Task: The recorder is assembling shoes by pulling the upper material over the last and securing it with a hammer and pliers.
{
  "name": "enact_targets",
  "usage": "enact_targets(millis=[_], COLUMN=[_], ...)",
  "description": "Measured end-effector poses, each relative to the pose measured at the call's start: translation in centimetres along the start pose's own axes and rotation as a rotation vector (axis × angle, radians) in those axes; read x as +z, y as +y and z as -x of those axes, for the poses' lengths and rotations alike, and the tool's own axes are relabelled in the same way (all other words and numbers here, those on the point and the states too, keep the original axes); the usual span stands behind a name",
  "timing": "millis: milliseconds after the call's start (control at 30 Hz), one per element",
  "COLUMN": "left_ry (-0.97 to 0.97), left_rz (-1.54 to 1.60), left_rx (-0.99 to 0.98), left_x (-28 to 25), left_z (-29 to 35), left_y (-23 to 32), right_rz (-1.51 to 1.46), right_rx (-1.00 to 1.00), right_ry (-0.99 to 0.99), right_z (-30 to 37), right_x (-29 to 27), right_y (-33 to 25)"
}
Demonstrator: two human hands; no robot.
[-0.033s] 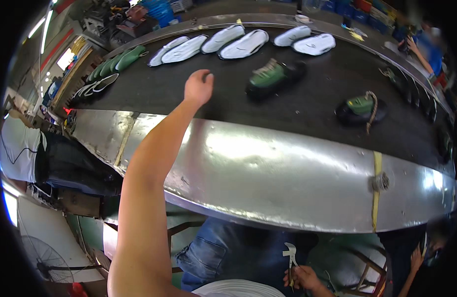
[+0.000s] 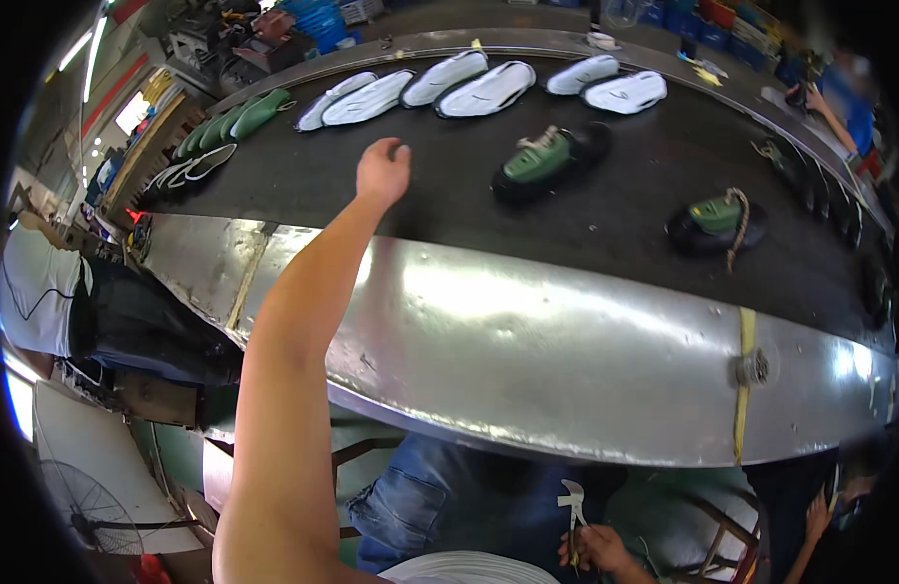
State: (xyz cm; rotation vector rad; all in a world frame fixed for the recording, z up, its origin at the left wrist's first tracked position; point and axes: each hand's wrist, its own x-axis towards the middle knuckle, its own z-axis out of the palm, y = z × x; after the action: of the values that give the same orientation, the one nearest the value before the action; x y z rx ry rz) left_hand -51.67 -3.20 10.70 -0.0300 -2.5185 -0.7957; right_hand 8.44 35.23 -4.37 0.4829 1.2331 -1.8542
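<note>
My left hand (image 2: 383, 173) reaches out over a dark conveyor belt (image 2: 449, 200), its thumb and fingers apart and nothing seen in it. To its right, apart from it, sits a green and black shoe (image 2: 537, 164) with laces on top. Farther right lies a second green and black shoe (image 2: 714, 220), a twisted lace hanging over its side. Low in the picture, above my lap, my right hand (image 2: 601, 547) grips the handles of lasting pincers (image 2: 572, 502), metal jaws pointing up.
White shoe-shaped pieces (image 2: 485, 90) line the belt's far side. Green pieces (image 2: 259, 112) stand at far left, dark shoes (image 2: 819, 185) at right. A steel ledge (image 2: 527, 341) with yellow tape (image 2: 744, 389) runs between me and the belt. People stand left and right; a fan (image 2: 84, 506) is at lower left.
My left hand has shifted slightly left, away from the nearer green shoe, and its fingers look more spread. The shoes and ledge appear slightly farther right in view. My right hand still holds the pincers.
</note>
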Motion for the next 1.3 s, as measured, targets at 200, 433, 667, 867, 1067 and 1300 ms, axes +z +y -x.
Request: enact_targets(millis=[200,433,667,867,1067,1300], left_ry=[0.201,0.318,0.143,-0.232,-0.269,-0.591], left_rz=[0.050,0.777,0.664,0.410,0.584,0.743], left_rx=[-0.511,-0.787,-0.635,-0.551,-0.648,-0.610], left_x=[-0.4,3.3,2.2,3.3,1.8,-10.9], left_z=[-8.6,-18.4,-21.0,-20.8,-16.0,-2.2], left_y=[-11.7,-19.8,-20.1,-16.8,-13.1,-6.7], right_rz=[-0.017,-0.050,-0.156,-0.172,-0.142,-0.117], right_rx=[-0.006,0.274,0.313,0.330,0.306,0.197], right_ry=[0.180,0.192,0.264,0.262,0.239,0.090], right_z=[-2.7,-8.9,-11.7,-11.0,-6.7,-2.6], right_x=[2.4,0.6,0.9,2.0,3.3,3.9], right_y=[-6.5,-11.2,-13.0,-14.4,-13.8,-2.7])
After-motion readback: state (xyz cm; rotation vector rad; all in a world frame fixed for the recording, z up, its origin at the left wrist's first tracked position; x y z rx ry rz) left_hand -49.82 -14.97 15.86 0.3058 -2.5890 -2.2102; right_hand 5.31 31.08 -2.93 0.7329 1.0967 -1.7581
